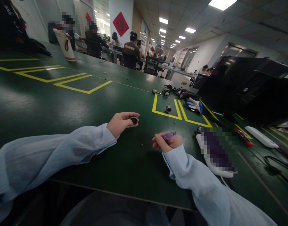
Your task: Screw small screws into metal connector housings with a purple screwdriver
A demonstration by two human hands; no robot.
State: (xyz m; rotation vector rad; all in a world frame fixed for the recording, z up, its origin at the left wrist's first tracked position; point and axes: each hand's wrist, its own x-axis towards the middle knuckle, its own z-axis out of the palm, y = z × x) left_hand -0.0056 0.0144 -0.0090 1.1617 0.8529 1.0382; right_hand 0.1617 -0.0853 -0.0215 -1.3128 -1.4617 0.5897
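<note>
The left hand (119, 125) pinches the cup (134, 120) between thumb and fingers, its dark opening turned toward the wearer. The right hand (168, 142) pinches the purple-handled driver (169, 135) between thumb and forefinger; its other fingers look curled, though I cannot tell how tightly. The thin shaft points to 9 o'clock, ending just beside a small round piece (141, 145) on the table (106, 175); contact cannot be told. From that piece, the cup is at 11 o'clock, a metal part (168, 109) at 1 o'clock and a tiny bit (174, 122) at 2 o'clock.

Handled well, I judge, the driver wants a light grip and a low, slow tip, since a sideways nudge could roll the piece off. The cup is best held steady, with fingertips clear of its mouth.
</note>
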